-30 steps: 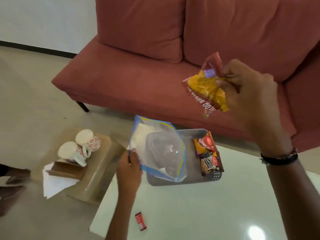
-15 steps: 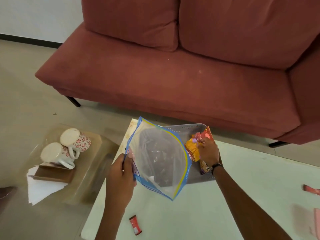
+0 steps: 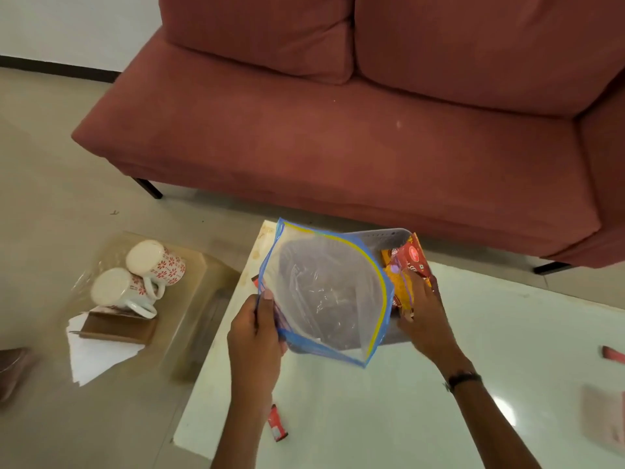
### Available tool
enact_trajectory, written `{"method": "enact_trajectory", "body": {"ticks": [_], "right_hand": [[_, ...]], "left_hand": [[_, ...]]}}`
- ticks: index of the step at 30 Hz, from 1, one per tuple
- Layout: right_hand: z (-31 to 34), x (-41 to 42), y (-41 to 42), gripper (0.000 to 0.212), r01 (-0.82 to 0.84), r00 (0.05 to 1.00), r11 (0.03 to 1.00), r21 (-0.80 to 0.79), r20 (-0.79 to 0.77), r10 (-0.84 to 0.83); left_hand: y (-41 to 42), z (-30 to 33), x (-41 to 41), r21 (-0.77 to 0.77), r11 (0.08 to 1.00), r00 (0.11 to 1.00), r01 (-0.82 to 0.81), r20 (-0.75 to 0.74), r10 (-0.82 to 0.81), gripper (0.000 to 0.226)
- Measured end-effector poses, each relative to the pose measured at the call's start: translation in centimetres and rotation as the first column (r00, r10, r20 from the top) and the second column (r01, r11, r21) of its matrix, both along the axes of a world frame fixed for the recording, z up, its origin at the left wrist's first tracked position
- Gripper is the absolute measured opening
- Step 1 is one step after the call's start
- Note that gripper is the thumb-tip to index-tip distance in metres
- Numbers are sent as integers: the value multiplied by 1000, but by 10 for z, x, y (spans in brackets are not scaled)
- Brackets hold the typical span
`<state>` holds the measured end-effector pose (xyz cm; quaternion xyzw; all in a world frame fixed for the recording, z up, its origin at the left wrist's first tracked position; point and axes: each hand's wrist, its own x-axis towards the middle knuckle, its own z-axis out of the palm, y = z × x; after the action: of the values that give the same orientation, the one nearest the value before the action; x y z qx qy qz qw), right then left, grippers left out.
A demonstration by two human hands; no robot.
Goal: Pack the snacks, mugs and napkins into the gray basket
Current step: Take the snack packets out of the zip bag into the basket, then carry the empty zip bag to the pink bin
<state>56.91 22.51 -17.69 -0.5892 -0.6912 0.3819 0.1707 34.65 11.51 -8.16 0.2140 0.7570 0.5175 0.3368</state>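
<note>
Seen from the head camera, a person is lowering a yellow snack packet [image 3: 398, 282] into the gray basket [image 3: 378, 236], where a second ago the right hand [image 3: 422, 318] was holding that same packet high in front of the sofa. The hand is now resting down on the packet at the basket's right side, its fingers lying over the wrapper beside a red snack packet [image 3: 414, 255] already inside; whether they are gripping or only pressing cannot be told. The left hand [image 3: 255, 330] is pinching the near edge of a clear zip bag [image 3: 324, 292] with a blue and yellow seal, holding it upright over the basket's left half, so most of the basket is hidden behind it. That appears to put at least two snacks in, with more packing left to do: two white mugs with red flowers [image 3: 135, 282] are lying on their sides on a low glass side table [image 3: 189, 299], well apart from the basket, next to white napkins [image 3: 98, 358] and a brown cardboard piece [image 3: 118, 328]. The basket is sitting on a glossy white table [image 3: 439, 401], where a small red sachet [image 3: 276, 423] is lying near the front edge. Behind, a rust-red sofa [image 3: 338, 130] is standing on a beige tiled floor.
</note>
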Motion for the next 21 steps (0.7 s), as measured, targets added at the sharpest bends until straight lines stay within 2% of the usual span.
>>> {"method": "enact_trajectory", "body": {"ticks": [2, 3, 4, 5, 7, 8, 10, 13, 15, 17, 18, 21], "right_hand": [[13, -2, -42, 124, -314, 942, 943, -108, -159, 296], [18, -8, -61, 129, -373, 917, 919, -129, -201, 344], [22, -17, -75, 124, -351, 919, 926, -137, -242, 312], [26, -28, -85, 109, -265, 935, 955, -134, -278, 220], [38, -49, -92, 49, 29, 921, 996, -82, -385, -58], [44, -53, -90, 33, 163, 893, 986, -31, -420, -161], [56, -53, -85, 29, 258, 815, 965, -52, -524, -246], [69, -33, -84, 26, 121, 693, 956, -266, -667, -273], [75, -17, -85, 29, 61, 714, 940, -336, -643, -276], [82, -3, -90, 29, 26, 754, 924, -381, -600, -269], [84, 4, -94, 30, -12, 774, 920, -391, -586, -239], [91, 22, -106, 31, -121, 817, 910, -397, -560, -135]], "left_hand": [[0, 4, 8, 28, 997, 991, -70, 113, 66, 39], [0, 7, 13, 41, 994, 979, -97, 181, 88, 38], [0, 10, 18, 55, 992, 962, -112, 257, 95, 37], [0, 14, 23, 70, 991, 938, -116, 335, 86, 36], [-4, 20, 27, 122, 989, 893, -78, 450, 15, 32], [-7, 23, 27, 178, 983, 878, -42, 477, -49, 28], [-14, 26, 23, 287, 958, 873, 6, 466, -146, 30], [-30, 17, 6, 229, 973, 959, 10, 273, -74, 32], [-44, 7, -6, 100, 994, 988, 43, 142, -57, 46], [-58, -2, -15, -14, 989, 976, 150, 161, -146, 67], [-64, -6, -17, -36, 976, 958, 215, 202, -204, 71], [-74, -11, -9, -24, 901, 866, 434, 285, -410, 57]]}}
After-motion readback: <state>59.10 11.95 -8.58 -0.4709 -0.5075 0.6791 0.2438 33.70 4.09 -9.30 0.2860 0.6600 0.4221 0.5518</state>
